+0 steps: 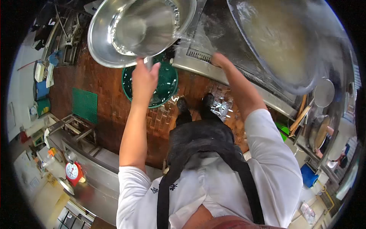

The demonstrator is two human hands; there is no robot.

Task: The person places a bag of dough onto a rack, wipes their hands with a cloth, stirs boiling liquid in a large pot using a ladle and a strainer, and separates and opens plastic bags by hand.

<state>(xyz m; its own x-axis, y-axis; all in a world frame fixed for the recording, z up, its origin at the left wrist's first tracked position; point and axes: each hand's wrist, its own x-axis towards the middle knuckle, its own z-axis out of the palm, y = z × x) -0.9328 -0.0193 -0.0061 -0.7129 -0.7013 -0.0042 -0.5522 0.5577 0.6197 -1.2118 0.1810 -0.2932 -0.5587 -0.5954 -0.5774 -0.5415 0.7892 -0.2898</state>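
Observation:
A wide metal bowl is at the upper left, with a round strainer or ladle over its inside. My left hand is closed around a metal handle at the near edge of the bowl. At the stove's front edge, my right hand is beside the slotted grate; its fingers are smeared and partly hidden, so what they hold cannot be made out. A large wok with cloudy, steaming liquid lies to the right of that hand.
Below the bowl, a green round tub stands on the wet brown floor. A green mat lies farther left. The metal stove edge runs diagonally. A red scale sits lower left; a round strainer is at the right.

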